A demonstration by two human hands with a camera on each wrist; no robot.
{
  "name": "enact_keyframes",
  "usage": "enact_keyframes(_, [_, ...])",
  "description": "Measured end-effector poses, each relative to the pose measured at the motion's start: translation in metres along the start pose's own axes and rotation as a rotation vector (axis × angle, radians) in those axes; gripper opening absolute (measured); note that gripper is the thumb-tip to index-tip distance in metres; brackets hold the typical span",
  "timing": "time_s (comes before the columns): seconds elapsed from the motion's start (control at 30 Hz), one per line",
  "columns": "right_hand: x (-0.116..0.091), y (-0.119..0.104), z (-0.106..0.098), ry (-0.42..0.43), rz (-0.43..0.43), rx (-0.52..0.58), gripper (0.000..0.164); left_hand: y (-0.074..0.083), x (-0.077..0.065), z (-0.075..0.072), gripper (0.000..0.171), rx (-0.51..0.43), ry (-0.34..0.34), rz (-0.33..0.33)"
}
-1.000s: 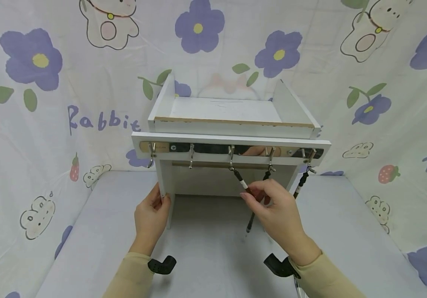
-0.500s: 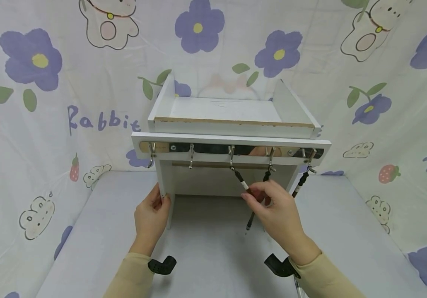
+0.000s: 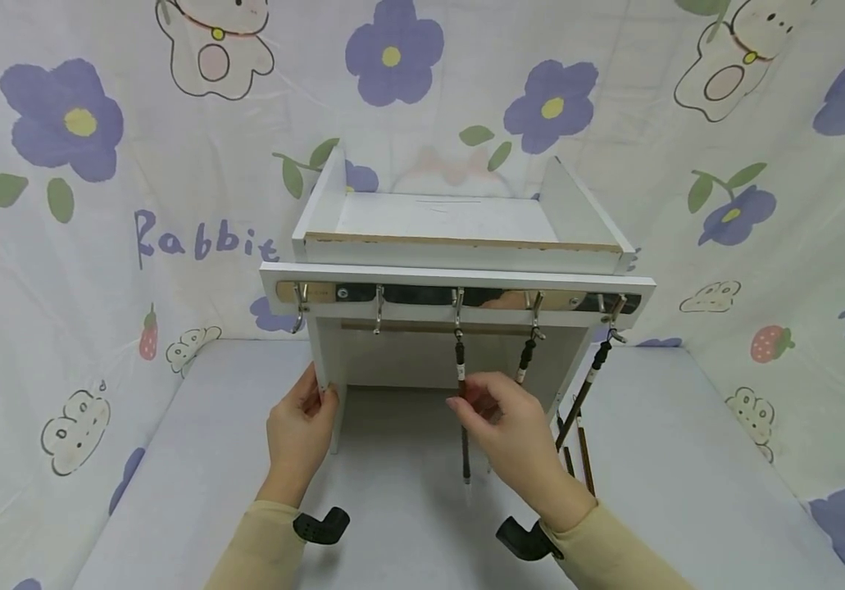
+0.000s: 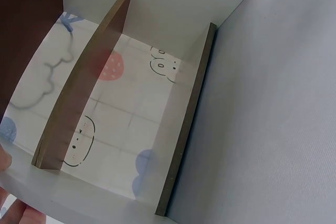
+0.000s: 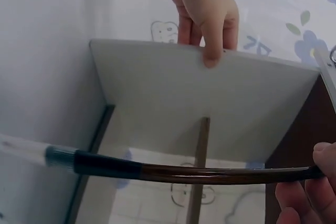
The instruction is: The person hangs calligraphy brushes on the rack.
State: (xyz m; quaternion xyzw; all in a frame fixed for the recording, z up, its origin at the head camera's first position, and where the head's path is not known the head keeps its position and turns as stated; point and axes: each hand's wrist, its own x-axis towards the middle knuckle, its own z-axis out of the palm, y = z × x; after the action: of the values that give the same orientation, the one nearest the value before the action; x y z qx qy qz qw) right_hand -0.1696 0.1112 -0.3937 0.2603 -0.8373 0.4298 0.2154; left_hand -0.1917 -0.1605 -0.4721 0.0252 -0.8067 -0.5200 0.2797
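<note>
A calligraphy brush (image 3: 465, 459) with a dark brown handle and pale tip hangs almost vertically from the middle hook (image 3: 458, 315) of the rack. My right hand (image 3: 514, 426) pinches its handle a little below the white band; in the right wrist view, the thumb and fingers (image 5: 326, 163) hold the brush near its upper end. My left hand (image 3: 300, 434) grips the front edge of the white shelf's left side panel (image 3: 328, 352), thumb on one face and fingers on the other. The right wrist view shows that grip on the panel (image 5: 157, 77) too.
A second brush (image 3: 526, 354) hangs from the fourth hook and a third brush (image 3: 592, 377) from the rightmost one. Two thin dark sticks, one a brown stick (image 3: 585, 451), show beyond my right wrist. The two left hooks (image 3: 379, 311) carry nothing. Patterned cloth surrounds the white table (image 3: 688, 492).
My right hand has shifted left and slightly down, bringing the brush from a slant to nearly vertical. The left hand stays on the panel.
</note>
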Motion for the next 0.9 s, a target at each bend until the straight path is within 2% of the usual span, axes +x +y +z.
enact_keyframes(0.17, [0.0013,-0.0001,0.0095,-0.044,0.098,0.035,0.013,-0.0014,-0.0005,0.0013,0.043,0.003,-0.006,-0.003])
enact_keyframes(0.27, [0.0011,0.0002,0.0118,-0.063,0.126,0.039,0.012,-0.0021,-0.0004,0.0021,0.043,0.006,-0.007,0.002])
enact_keyframes(0.73, [0.0002,0.0019,0.0099,-0.068,0.13,0.026,0.013,-0.0018,-0.0002,0.0008,0.042,0.007,-0.005,-0.009])
enact_keyframes(0.9, [0.0005,0.0031,0.01,-0.054,0.107,0.025,0.014,-0.0006,-0.0004,-0.0002,0.042,0.007,-0.004,-0.013])
